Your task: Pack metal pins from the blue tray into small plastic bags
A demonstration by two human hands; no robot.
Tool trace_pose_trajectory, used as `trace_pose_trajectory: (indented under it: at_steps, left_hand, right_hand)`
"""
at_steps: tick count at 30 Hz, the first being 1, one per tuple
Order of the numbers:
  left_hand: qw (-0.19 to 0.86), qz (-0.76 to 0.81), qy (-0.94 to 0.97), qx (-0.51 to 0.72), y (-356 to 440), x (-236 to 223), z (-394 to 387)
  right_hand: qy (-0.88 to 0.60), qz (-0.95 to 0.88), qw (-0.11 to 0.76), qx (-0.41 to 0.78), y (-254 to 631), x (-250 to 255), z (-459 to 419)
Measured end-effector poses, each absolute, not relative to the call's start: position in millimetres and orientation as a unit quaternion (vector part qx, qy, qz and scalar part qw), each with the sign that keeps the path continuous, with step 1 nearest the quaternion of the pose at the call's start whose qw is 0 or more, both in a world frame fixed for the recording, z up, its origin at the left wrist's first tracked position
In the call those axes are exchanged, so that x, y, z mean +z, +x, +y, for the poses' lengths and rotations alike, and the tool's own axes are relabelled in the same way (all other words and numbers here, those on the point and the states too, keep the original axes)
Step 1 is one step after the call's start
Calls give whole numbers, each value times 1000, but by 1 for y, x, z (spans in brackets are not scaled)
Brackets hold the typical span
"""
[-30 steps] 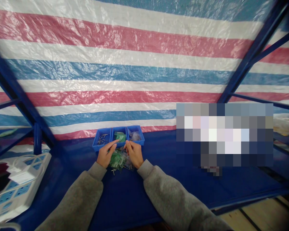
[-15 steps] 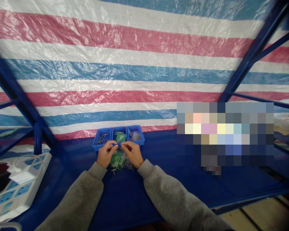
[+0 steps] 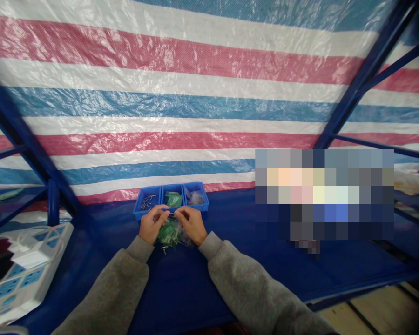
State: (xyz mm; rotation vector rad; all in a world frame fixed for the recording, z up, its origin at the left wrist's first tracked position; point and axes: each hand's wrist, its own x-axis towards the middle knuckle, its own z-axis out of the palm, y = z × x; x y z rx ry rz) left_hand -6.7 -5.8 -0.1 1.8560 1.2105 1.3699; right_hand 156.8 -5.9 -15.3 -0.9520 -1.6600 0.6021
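Head view: left grip (image 3: 152, 224) and right grip (image 3: 192, 225) are hovering together above a loose green pile (image 3: 169, 236), their hold too small to tell, while a blue tray (image 3: 171, 184) is holding pins (image 3: 147, 201), green pieces (image 3: 173, 199) and clear bags (image 3: 194, 197).

- Illumination: even, diffuse and moderately bright; no light source appears in the frame.
- Glare: small white glints along the creases of the striped plastic tarpaulin (image 3: 181, 109), strongest toward the upper left.
- Shadows: soft and faint, with only slight darkening around the left hand (image 3: 152, 224) and right hand (image 3: 192, 225).
- Vignetting: the corners fall darker, most clearly at lower right over the wooden floor (image 3: 380, 311).
- Distortion: wide-angle stretching at the margins; the blue steel frame (image 3: 366, 79) leans sharply, and the grey sleeve (image 3: 104, 293) looms large at the lower edge.
- Detail: the metal pins (image 3: 148, 201) in the blue compartment tray (image 3: 147, 187) appear soft and too small to resolve individually.
- Obscured area: a coarse pixelated block (image 3: 324, 194) right of centre hides everything behind it.
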Motion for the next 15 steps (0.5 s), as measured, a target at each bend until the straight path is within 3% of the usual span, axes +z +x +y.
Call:
trace_pose_trajectory:
  at_steps: [15]
  left_hand:
    - [155, 475, 730, 466, -9, 0, -8]
  right_hand:
    - [-387, -694, 542, 274, 157, -11, -8]
